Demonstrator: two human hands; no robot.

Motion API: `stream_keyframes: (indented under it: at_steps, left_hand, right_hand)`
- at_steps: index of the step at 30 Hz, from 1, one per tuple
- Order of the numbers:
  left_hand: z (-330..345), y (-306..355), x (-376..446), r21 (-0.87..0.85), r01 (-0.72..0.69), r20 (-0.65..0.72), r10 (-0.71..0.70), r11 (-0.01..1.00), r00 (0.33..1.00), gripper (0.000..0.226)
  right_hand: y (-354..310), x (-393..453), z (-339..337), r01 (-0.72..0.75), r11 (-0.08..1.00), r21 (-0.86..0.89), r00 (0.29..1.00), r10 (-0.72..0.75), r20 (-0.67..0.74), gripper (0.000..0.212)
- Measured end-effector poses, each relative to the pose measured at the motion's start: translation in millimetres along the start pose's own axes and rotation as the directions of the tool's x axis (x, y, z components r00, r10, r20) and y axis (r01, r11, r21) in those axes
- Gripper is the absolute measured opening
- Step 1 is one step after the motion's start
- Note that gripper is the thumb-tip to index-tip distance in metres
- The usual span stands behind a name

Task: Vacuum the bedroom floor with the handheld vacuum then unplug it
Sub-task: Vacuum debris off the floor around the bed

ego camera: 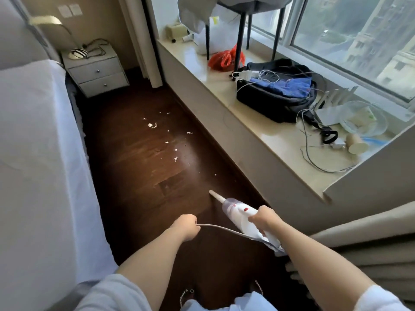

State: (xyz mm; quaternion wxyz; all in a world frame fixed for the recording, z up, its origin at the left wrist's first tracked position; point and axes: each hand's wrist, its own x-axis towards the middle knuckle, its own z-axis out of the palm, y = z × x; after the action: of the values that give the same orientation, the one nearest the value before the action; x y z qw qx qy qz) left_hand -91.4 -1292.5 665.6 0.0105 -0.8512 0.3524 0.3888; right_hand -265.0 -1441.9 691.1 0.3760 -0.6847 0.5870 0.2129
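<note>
The right hand is closed around the handle of the white handheld vacuum, held near the right side of the scene above the dark wood floor. The vacuum nozzle points down and far-left, its tip at or just above the floor. The left hand is closed on the vacuum cord, which runs right to the vacuum's rear. White scraps lie scattered farther along the floor, between the bed at left and the window ledge at right.
</note>
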Motion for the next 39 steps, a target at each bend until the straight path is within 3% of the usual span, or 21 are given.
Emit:
stream_keyframes:
  at_steps: [3,8,11,19,29,39]
  left_hand:
    - [1.3,20.9,0.6,-0.043,0.019,-0.018,-0.02,0.999,1.0,0.026]
    - [12.0,48.2,-0.4,-0.075,0.053,-0.018,-0.055,0.996,0.998,0.023]
    - [21.5,65.8,-0.3,-0.104,0.059,-0.028,-0.062,0.993,0.998,0.02]
    - [38.8,90.9,-9.5,-0.198,0.091,-0.066,-0.106,0.976,0.992,0.019]
    - [39.8,64.2,-18.0,-0.238,0.188,-0.052,-0.206,0.953,0.977,0.018]
    - [-5.7,20.7,7.6,-0.252,0.193,-0.083,-0.22,0.948,0.972,0.013]
  right_hand:
    - [9.3,16.5,-20.5,0.016,1.0,0.0,1.0,-0.016,-0.014,0.034]
    - [34.6,43.0,-46.8,-0.059,0.998,0.004,0.998,0.059,0.01,0.016]
    - [55.2,54.8,-61.3,-0.073,0.997,0.003,0.997,0.073,-0.014,0.031]
    - [70.7,62.9,-83.4,0.014,0.99,0.139,0.999,-0.019,0.033,0.022]
    - [31.7,72.1,-76.0,0.059,0.994,0.097,0.995,-0.066,0.075,0.021]
    - [-31.3,83.7,-61.2,0.104,0.994,0.042,0.99,-0.107,0.094,0.023]
